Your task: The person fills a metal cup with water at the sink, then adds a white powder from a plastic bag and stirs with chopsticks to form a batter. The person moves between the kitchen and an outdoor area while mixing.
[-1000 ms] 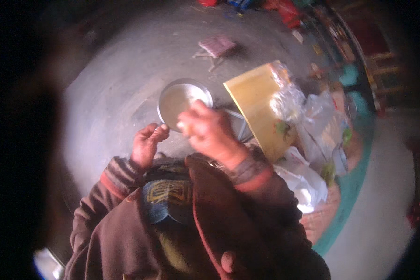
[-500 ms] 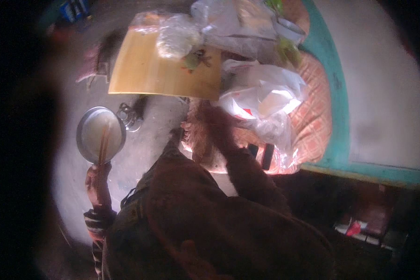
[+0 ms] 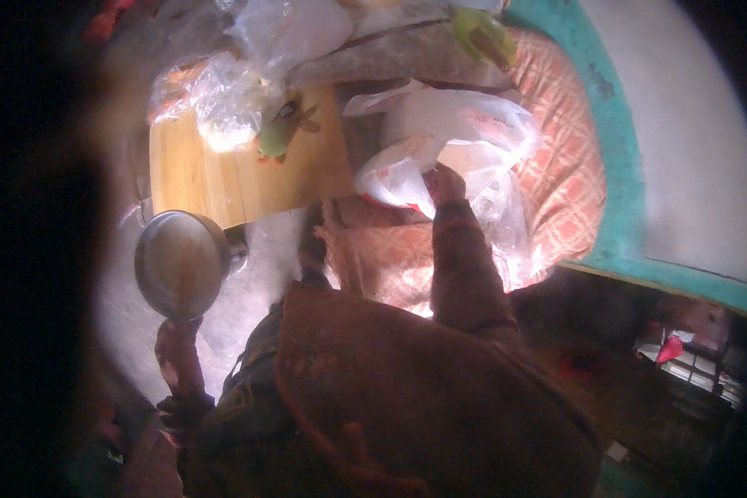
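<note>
Plastic bag [image 3: 407,178], white and crumpled, lies just right of one wooden board [image 3: 241,174], and the right hand [image 3: 444,184] grips it. A second white bag [image 3: 465,116] lies behind it. Below the board, the left hand [image 3: 177,349] is closed on the handle of one round metal pan [image 3: 181,264].

One view only — a fisheye camera on the person's head, looking steeply down over the chest and both forearms, which enter from the lower edge. It sits close above the wooden board [image 3: 241,166] and patterned mat [image 3: 573,191] — edges bend and darken toward the rim.
</note>
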Demonstrator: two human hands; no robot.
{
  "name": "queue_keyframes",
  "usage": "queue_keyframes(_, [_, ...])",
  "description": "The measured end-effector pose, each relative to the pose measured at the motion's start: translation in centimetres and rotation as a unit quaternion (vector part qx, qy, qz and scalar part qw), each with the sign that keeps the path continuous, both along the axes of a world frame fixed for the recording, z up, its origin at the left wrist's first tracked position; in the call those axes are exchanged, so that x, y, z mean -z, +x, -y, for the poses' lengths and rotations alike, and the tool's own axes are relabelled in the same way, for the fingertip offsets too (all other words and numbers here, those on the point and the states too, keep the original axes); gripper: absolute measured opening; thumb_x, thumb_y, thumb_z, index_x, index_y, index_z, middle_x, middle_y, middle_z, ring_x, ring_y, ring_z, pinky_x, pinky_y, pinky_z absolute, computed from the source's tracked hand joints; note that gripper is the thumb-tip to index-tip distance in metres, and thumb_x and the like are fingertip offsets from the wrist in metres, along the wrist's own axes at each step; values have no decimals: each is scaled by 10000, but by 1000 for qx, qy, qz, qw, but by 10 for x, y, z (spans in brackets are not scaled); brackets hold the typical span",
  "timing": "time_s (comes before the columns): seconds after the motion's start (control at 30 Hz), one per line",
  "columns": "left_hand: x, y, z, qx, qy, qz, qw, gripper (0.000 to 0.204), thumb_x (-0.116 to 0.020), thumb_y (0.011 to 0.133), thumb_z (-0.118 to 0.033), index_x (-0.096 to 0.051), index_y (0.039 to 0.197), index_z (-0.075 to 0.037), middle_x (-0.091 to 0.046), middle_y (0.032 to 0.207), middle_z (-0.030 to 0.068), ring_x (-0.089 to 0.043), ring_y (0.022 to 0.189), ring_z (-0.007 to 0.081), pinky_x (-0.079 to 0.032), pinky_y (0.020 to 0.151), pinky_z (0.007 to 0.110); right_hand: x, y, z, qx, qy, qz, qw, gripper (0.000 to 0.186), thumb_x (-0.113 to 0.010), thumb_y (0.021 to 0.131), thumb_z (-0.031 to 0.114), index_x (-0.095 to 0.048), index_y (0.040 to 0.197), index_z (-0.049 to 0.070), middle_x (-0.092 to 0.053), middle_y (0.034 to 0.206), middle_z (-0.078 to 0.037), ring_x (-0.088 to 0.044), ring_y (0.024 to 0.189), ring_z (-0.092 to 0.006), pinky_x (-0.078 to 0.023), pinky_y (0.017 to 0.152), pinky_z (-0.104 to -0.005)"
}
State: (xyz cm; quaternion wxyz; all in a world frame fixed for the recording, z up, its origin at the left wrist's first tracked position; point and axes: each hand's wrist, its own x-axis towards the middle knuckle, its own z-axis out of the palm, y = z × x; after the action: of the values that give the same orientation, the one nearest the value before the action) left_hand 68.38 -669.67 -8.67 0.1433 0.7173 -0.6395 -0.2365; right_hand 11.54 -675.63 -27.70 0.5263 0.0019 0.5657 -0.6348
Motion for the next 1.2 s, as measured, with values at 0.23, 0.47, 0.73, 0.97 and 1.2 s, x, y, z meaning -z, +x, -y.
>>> queue_keyframes(0.23, [-2, -22, 39, 77, 33, 87, 993, 221, -504, 951, -154, -670, 964, -9, -681, 948, 117, -640, 848, 225, -504, 731, 330, 28, -27, 1, -123, 131, -92, 979, 364, -521, 924, 203, -554, 1247, 38, -609, 1157, -174, -598, 1008, -255, -474, 893, -366])
queue_keyframes(0.47, [-6, -42, 69, 106, 35, 35, 993, 192, -580, 923, -184, -665, 932, -13, -657, 913, 158, -615, 837, 275, -483, 706, 364, 119, -42, -9, -641, 276, -644, 314, 395, -598, 829, 355, -693, 985, 5, -663, 1058, -215, -630, 1056, -336, -493, 865, -443])
queue_keyframes(0.73, [1, -50, 89, 119, 54, 114, 985, 236, -568, 930, -210, -666, 923, 4, -663, 949, 174, -624, 878, 253, -484, 715, 361, 77, -27, -30, -467, 259, -638, 555, 239, -593, 827, 267, -662, 783, 42, -662, 816, -206, -659, 795, -340, -503, 674, -426])
queue_keyframes(0.97, [6, -55, 105, 194, 56, 175, 964, 240, -567, 929, -207, -664, 954, 11, -660, 967, 175, -622, 900, 251, -485, 732, 366, 46, -31, -19, 178, 85, 88, 976, 118, -483, 879, 100, -489, 776, 43, -463, 573, -21, -392, 407, -95, -317, 348, -210])
queue_keyframes(1.2, [6, -71, 109, 195, 64, 132, 970, 234, -566, 927, -197, -661, 973, 13, -661, 976, 171, -621, 905, 248, -485, 742, 368, 35, -57, -13, 238, 73, 137, 959, 100, -490, 916, 130, -508, 874, 41, -498, 642, -45, -356, 395, -77, -322, 345, -211])
